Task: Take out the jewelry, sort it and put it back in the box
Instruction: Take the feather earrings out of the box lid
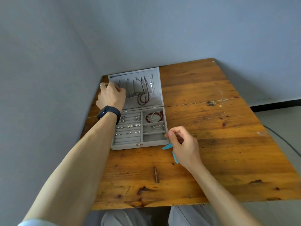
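An open grey jewelry box [125, 147] lies on the wooden table [211, 136]. Its raised lid [157, 88] carries several hanging necklaces, among them a dark red bead strand [143, 99]. Earrings [130, 126] sit in the ring rows at the left. Red bead bracelets [154, 115] and a silver piece [156, 127] fill the right compartments. My left hand [110, 95], with a ring and a dark wristband, grips the lid's left edge. My right hand [182, 144] hovers at the box's front right corner and pinches turquoise feather-shaped earrings [167, 146].
The table stands in a corner against grey walls, with the box near its far left side. A dark knot or gouge [155, 174] marks the wood in front of the box. My knees in grey trousers [130, 216] show under the near edge.
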A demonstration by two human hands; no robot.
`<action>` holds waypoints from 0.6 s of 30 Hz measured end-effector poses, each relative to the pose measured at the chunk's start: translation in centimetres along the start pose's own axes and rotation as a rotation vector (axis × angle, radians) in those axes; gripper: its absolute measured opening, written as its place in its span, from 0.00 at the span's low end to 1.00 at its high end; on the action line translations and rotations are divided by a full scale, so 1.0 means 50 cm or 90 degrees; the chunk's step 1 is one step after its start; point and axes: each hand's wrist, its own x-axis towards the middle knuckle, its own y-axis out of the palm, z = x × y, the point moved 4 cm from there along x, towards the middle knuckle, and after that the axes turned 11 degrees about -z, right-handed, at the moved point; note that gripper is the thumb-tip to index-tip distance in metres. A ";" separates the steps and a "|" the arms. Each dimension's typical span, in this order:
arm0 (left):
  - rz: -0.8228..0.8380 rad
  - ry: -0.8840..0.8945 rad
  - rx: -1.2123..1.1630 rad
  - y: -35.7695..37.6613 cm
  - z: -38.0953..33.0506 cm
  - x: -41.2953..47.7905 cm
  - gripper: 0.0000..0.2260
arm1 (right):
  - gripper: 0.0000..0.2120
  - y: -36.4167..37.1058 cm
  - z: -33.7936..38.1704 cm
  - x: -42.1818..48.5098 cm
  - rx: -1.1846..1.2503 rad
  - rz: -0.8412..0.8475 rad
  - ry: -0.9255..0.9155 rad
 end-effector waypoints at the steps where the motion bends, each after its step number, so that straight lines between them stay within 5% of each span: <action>1: 0.001 0.000 -0.018 -0.003 0.002 0.002 0.12 | 0.06 0.000 0.000 0.000 -0.002 -0.001 -0.002; 12: -0.098 -0.113 -0.345 -0.055 -0.009 0.061 0.06 | 0.04 -0.001 0.005 -0.001 0.004 0.010 0.015; 18: 0.176 -0.345 -0.784 -0.084 0.009 -0.023 0.03 | 0.04 -0.024 0.035 0.017 0.050 0.019 0.083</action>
